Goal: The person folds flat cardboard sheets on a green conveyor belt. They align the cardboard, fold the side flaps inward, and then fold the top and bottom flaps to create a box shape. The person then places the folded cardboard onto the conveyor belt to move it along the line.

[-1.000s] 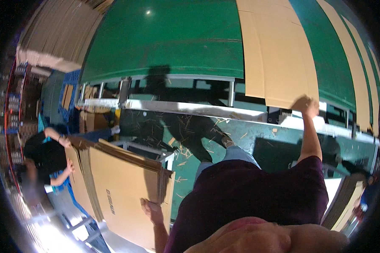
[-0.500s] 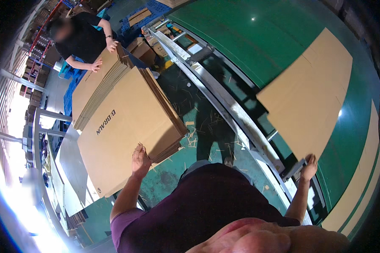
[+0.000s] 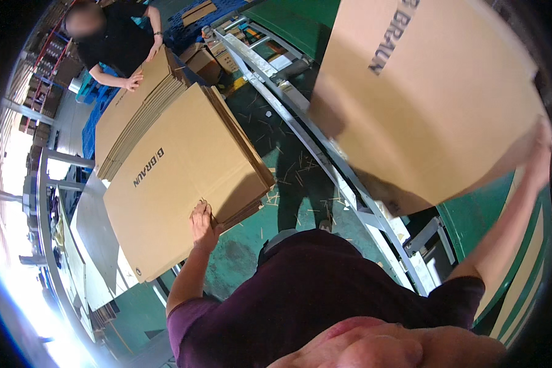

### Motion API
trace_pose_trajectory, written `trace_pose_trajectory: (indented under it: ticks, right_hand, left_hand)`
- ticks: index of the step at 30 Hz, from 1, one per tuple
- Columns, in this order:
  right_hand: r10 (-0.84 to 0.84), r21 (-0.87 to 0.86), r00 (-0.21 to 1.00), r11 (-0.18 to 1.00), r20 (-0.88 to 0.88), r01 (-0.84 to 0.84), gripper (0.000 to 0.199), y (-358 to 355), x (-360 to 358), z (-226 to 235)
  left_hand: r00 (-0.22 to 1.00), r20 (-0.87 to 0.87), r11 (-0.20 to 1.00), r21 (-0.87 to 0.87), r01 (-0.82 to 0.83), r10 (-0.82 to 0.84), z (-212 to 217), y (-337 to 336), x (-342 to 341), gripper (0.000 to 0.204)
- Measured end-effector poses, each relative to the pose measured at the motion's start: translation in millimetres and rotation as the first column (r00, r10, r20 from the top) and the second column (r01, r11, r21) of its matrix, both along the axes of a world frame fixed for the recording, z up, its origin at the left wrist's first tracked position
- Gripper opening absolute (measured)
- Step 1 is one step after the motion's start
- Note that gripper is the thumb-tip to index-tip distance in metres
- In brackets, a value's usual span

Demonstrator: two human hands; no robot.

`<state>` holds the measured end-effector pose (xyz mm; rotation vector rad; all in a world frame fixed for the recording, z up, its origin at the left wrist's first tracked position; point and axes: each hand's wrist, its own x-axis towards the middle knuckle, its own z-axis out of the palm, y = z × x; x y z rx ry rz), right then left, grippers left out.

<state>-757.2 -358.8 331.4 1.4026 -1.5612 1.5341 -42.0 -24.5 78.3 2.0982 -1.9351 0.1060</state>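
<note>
My right hand (image 3: 542, 144), blurred by motion, grips the right edge of a large brown cardboard sheet (image 3: 417, 116). The sheet is raised and tilted over the green conveyor at the right, its dark-printed side showing. At the near edge of a stack of flat cardboard sheets (image 3: 172, 196), my left hand (image 3: 203, 226) rests on the top sheet with slightly bent fingers. It appears open, though its thumb is partly hidden. Behind lies a second cardboard stack (image 3: 135, 119), its sheets fanned. A co-worker's hands (image 3: 132, 81) touch that stack's far side.
A metal frame (image 3: 313, 144) runs along the green conveyor (image 3: 481, 211). More cardboard strips (image 3: 524, 288) lie on the belt at far right. Scraps litter the green floor (image 3: 239, 264). At left are a white board (image 3: 92, 245) and a metal rail (image 3: 43, 202); blue pallets (image 3: 193, 27) lie behind.
My right hand has swung up and outward, lifting the cardboard sheet off the conveyor and turning its printed side into view. My left hand stays on the stack. The co-worker's hands have shifted slightly.
</note>
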Motion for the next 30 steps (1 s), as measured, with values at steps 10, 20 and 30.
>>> trace_pose_trajectory:
  ticks: [10,20,30]
  right_hand:
    - [-0.258,0.281,0.162,0.536,0.952,-0.796,0.044,-41,176,-495]
    - [0.188,-0.009,0.070,0.386,0.980,-0.923,0.029,-202,164,-227]
    - [0.288,-0.082,-0.023,0.197,0.957,-0.977,0.021,-31,281,-37]
  left_hand:
    - [0.998,-0.049,0.999,-0.009,0.040,-0.040,7,-12,3,0.072]
    - [0.996,-0.046,0.996,0.056,-0.073,0.075,9,9,0,0.072]
    - [0.987,-0.134,0.997,0.006,-0.083,0.083,2,8,4,0.066]
